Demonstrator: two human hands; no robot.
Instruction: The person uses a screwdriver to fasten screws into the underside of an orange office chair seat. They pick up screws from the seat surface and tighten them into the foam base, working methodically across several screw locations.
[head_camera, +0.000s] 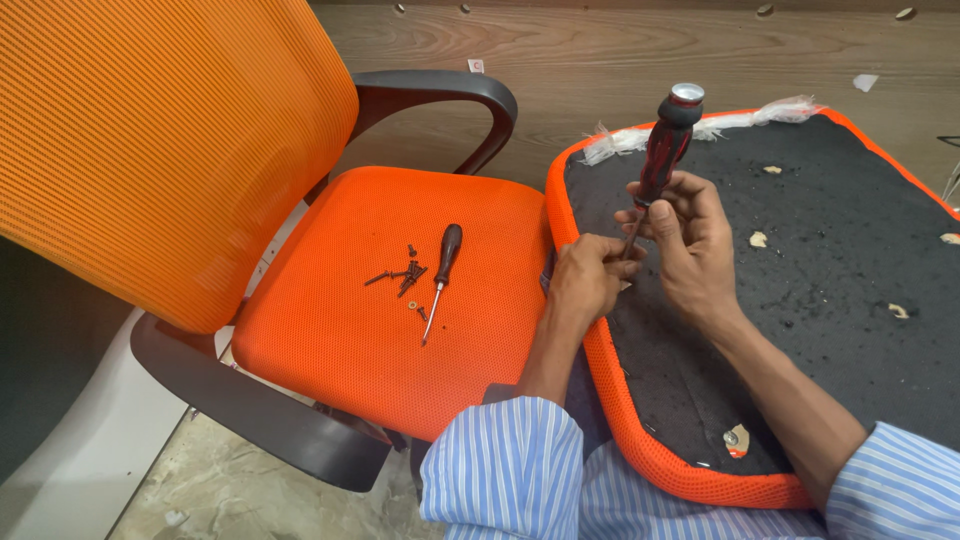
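My right hand (690, 240) grips a red and black screwdriver (665, 150) by its lower handle, held nearly upright over an upturned seat cushion (830, 260) with a black underside and an orange rim. My left hand (588, 278) is closed around the screwdriver's tip near the cushion's left edge; what it pinches there is hidden. Both forearms come from striped blue sleeves at the bottom.
An orange mesh office chair (380, 300) with black armrests stands at left. On its seat lie a smaller dark-handled screwdriver (441, 275) and several loose screws (405, 278). Wooden flooring (620, 60) runs behind. A white surface (80, 450) sits at lower left.
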